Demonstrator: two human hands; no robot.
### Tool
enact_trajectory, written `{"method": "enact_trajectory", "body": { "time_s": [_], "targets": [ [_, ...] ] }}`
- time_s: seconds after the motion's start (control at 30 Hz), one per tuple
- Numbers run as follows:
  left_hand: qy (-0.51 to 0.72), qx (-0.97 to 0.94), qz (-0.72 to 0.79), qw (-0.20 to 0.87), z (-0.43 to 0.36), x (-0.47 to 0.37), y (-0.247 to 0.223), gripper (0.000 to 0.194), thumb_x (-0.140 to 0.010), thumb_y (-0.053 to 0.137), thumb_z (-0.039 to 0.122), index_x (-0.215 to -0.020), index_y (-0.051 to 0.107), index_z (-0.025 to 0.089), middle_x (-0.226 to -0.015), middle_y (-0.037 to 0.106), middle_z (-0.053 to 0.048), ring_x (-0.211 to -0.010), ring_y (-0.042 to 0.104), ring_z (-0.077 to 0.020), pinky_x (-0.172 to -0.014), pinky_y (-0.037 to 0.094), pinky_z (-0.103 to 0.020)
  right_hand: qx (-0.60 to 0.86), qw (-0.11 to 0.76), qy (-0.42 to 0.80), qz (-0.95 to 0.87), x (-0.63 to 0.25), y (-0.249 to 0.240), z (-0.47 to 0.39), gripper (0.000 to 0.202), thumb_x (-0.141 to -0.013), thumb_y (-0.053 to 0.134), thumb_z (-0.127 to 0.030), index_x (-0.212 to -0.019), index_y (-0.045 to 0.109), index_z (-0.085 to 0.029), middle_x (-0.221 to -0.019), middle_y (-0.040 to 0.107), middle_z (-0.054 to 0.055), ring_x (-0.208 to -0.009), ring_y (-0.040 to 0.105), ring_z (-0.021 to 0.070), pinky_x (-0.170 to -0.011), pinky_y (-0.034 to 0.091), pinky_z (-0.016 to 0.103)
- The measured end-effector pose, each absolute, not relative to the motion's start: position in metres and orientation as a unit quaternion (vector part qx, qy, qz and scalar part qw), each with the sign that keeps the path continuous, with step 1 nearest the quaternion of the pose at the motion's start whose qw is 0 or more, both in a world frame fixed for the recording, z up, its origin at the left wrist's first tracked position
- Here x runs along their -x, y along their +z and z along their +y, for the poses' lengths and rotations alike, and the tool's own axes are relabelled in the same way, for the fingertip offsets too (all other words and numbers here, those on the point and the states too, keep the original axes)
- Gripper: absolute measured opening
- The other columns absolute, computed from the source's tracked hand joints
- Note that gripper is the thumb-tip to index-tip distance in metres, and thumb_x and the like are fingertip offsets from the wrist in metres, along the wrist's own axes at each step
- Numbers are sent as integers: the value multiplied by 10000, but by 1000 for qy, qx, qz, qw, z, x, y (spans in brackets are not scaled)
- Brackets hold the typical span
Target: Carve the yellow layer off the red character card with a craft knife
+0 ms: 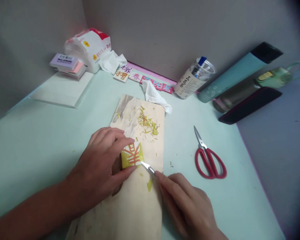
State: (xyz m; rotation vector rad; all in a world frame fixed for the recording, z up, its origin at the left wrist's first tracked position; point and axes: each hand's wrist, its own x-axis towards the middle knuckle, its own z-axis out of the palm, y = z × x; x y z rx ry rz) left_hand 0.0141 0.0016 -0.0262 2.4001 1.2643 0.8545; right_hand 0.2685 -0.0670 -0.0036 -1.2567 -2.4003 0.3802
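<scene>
On a wooden board (140, 206) lies a small yellow and white carving block (132, 157) with an orange Chinese character on its face. My left hand (102, 160) grips the block between thumb and fingers, holding it against the board. In my right hand (187, 203) is a craft knife (148, 167), held like a pen. Its blade tip meets the block's right edge near the lower corner. Yellow shavings (148, 125) are heaped on the board's far part, and a larger yellow scrap (149, 185) lies below the knife.
Red-handled scissors (210, 163) lie to the right. Behind the board are crumpled tissues (156, 96), finished-looking character blocks (155, 83), a plastic cup (192, 80) with tools, and bottles (237, 73). A tissue pack (90, 48) and stacked blocks (67, 65) stand back left.
</scene>
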Motion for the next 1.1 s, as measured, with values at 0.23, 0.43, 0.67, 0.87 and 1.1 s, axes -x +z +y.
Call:
{"method": "enact_trajectory", "body": {
  "time_s": [0.23,0.43,0.67,0.87,1.1],
  "targets": [
    [301,-836,438,135,2,-16,-24,289,-932,611,319,-1174,539,180,-1109,534,-91,-1118,494,-303,-961,405,-468,477,158,70,-862,-263,-12,-76,478,-1036,395,-164,-1514,409,-179,-888,670,75,-629,614,152,-525,470,238],
    [308,-835,437,129,1,-16,-26,293,-900,650,297,-1139,542,167,-1097,525,-96,-1096,494,-308,-945,406,-477,459,182,88,-865,-261,-8,-71,427,-1011,407,-123,-1433,472,-135,-892,662,72,-603,619,132,-480,458,222],
    [310,-832,437,144,0,-17,-25,259,-912,628,261,-1131,539,156,-1094,515,-100,-1099,479,-307,-960,397,-483,457,214,117,-855,-269,-10,-71,357,-1046,429,-182,-1381,546,-147,-853,642,50,-583,621,105,-468,465,196],
    [311,-831,437,147,0,-17,-25,263,-898,629,219,-1129,522,155,-1124,491,-99,-1107,465,-301,-968,395,-471,453,223,124,-854,-265,-11,-64,339,-1047,430,-184,-1364,544,-146,-845,640,51,-606,633,111,-503,499,190],
    [317,-830,432,152,0,-17,-27,265,-899,623,211,-1136,528,142,-1129,489,-103,-1119,452,-300,-1006,369,-489,448,179,117,-868,-264,-1,-60,302,-1047,426,-173,-1322,545,-137,-832,650,59,-603,656,113,-497,510,175]
  ]
}}
